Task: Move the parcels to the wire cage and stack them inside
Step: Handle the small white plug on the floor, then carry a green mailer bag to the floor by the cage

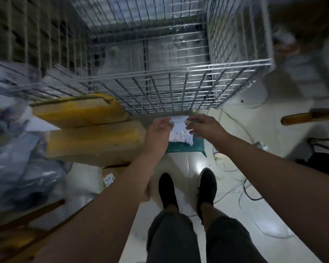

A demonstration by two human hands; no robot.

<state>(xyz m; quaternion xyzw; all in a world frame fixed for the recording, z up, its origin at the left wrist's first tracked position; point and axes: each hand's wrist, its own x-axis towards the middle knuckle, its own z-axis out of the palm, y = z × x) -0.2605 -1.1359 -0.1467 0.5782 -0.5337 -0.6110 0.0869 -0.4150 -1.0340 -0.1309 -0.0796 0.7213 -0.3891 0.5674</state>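
Both hands are gripping a small white parcel (pixel 179 130) by its sides. The left hand (pixel 159 130) is curling its fingers over the edge at 9 o'clock, and the right hand (pixel 205 128) is pinching the edge at 3 o'clock. A teal parcel (pixel 186 148) is showing just beneath the white one at 6 o'clock; whether it is being held too or is lying on the floor cannot be told. The white parcel is hanging outside the wire cage (pixel 160 82), just before its near wall, with the cage rising at 12 o'clock. At 9 o'clock two yellow-brown cardboard boxes (pixel 95 143) are lying stacked beside the cage, with grey plastic bags (pixel 17 168) piling up further out. At 6 o'clock the person's black shoes (pixel 166 188) are standing on the pale floor (pixel 186 164), and thin cables (pixel 243 188) are trailing at 4 o'clock.
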